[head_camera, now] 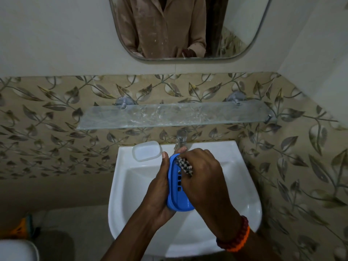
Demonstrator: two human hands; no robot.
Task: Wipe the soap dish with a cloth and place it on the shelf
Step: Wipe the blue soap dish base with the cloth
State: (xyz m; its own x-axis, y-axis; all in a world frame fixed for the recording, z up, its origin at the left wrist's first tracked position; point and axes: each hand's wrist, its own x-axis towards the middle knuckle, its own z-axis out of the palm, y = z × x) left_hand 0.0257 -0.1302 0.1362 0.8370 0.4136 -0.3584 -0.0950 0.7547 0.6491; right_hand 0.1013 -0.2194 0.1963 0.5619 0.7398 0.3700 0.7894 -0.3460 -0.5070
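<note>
- The translucent white lid (147,150) lies flat on the back left corner of the washbasin (244,185), just beside my working hands but out of their way, so I can wipe the dish alone.
- My left hand (160,193) grips the blue soap dish (177,193) from the left and underneath, thumb up along its rim, holding it tilted on edge over the basin bowl so the slotted inside faces my other hand and any drips fall into the basin.
- The checked cloth (185,165) is bunched inside the upper end of the dish, right where the drain slots start.
- My right hand (202,176) is curled round that cloth and presses it into the dish; I judge the wiping is under way, with the lower end and outer rim not yet covered.
- The tap (181,139) stands just behind my hands, close enough to knock when I lift the dish.
- Above it, the glass shelf (175,114) runs wide across the leaf-patterned wall; its front edge overhangs the tap, so I should bring the dish up in front of that edge, then set it well back from the lip.
- The mirror (244,25) hangs higher, well apart from the shelf.
</note>
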